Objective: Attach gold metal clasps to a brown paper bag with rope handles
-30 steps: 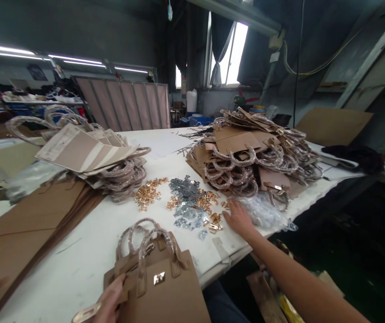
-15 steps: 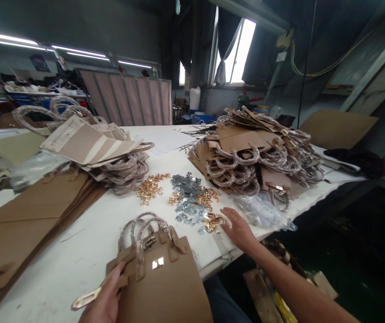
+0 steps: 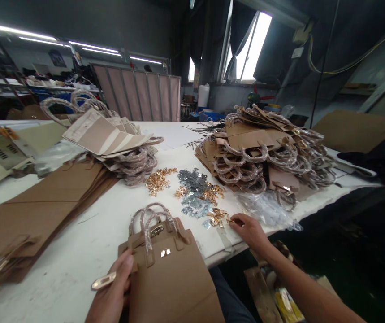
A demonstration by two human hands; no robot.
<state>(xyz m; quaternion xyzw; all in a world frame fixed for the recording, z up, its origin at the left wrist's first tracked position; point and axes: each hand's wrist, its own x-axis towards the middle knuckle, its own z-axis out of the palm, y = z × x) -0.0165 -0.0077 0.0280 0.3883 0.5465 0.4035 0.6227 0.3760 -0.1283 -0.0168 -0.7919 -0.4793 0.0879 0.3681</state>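
Brown panels: stacked flat (image 3: 54, 190), left of the brown bag (image 3: 175, 278); strap ends could snag my wrist if I swing wide.
Left hand: mine (image 3: 111, 285), clamped on the bag's left edge; gold-tipped strap (image 3: 103, 281) pokes out. Bag probably sags if I loosen, as this looks like its main support.
Gold bits: heap (image 3: 160, 180) beyond the bag's handles; a bump likely scatters them.
Bag: upright-ish at table edge, by my lap; plate on its front could get scratched by loose metal.
Grey plates: beyond the bag, to its right (image 3: 192, 181), gold mixed in; wrong piece easily grabbed.
Gold fittings: small pile (image 3: 217, 216), right of the bag's handles.
Right hand: mine (image 3: 250, 231), fingertips close together at the fittings; can't tell if clamped on one. Small slick piece could drop off the edge.
Clear plastic: right of the bag (image 3: 262, 208), behind my knuckles; could catch, dragging pieces.
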